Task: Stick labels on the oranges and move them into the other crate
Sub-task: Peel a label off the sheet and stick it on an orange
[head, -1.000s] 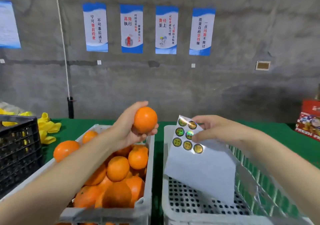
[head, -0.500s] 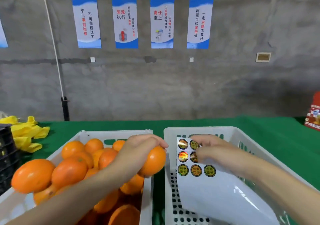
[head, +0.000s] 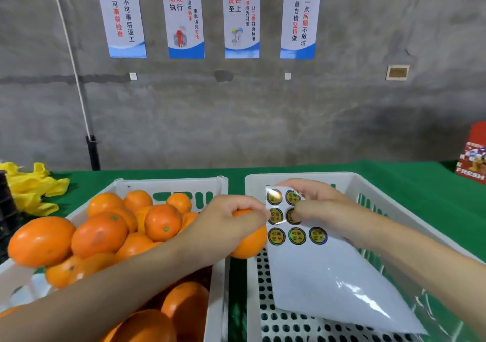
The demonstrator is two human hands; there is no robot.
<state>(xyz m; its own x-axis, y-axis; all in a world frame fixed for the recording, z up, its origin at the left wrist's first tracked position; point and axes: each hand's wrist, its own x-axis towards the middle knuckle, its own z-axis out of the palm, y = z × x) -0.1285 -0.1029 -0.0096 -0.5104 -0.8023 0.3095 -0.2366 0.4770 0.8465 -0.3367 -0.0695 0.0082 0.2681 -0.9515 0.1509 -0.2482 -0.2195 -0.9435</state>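
Left edge of the frame: a yellow cloth lies on the green table cover, beside a dark crate that is partly cut off.

Lower left: the left crate is piled high with unlabelled oranges. No sticker shows on any visible fruit.

Centre: the left hand is closed around one orange, fingers curled over its top. The fruit is held above the gap between the two crates, touching or just beside the left edge of the label sheet.

Right of centre: the right hand pinches the label sheet at its upper part, thumb and fingertips at the middle row of round labels. Whether a label is already lifting cannot be told. Seven labels are visible; the rest of the backing is bare.

Right: the right crate shows only its perforated floor where the sheet and arm do not cover it; no orange is visible inside.

Status, as judged: the task is at an early stage. For the held orange, peeling, sticking and placing are not yet done, and the full pile remains.

Far right: a red box stands on the table cover.
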